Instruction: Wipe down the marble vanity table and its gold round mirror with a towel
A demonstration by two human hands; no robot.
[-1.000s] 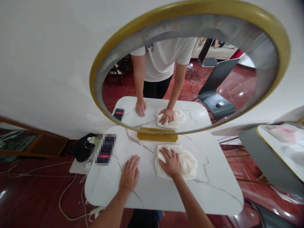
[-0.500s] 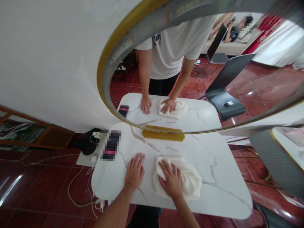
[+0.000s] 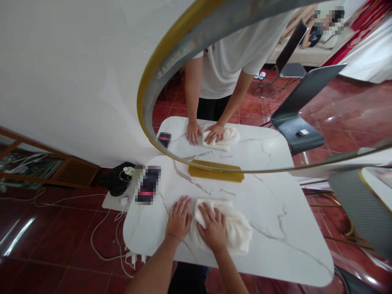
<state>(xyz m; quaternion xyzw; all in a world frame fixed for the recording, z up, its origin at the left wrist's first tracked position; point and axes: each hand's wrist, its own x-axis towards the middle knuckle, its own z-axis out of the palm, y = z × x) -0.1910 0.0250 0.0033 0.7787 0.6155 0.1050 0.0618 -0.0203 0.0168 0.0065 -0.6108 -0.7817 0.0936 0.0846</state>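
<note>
A crumpled white towel [image 3: 235, 230] lies on the white marble table [image 3: 275, 237]. My right hand [image 3: 212, 228] presses down on the towel's left part, fingers spread and slightly curled into the cloth. My left hand [image 3: 178, 218] rests flat on the tabletop just left of the towel, fingers stretched out and touching its edge. A large round gold-framed mirror [image 3: 171, 53] stands at the back of the table on a gold base [image 3: 216, 172] and reflects both hands and the towel.
A blurred dark phone [image 3: 148, 184] lies at the table's left back corner. Cables, a charger and a dark bag [image 3: 118, 181] sit on the red tiled floor to the left. A grey chair back [image 3: 358, 208] stands to the right.
My right hand has slid the towel left and toward me across the table, until it meets my left hand. The camera has moved closer to the mirror.
</note>
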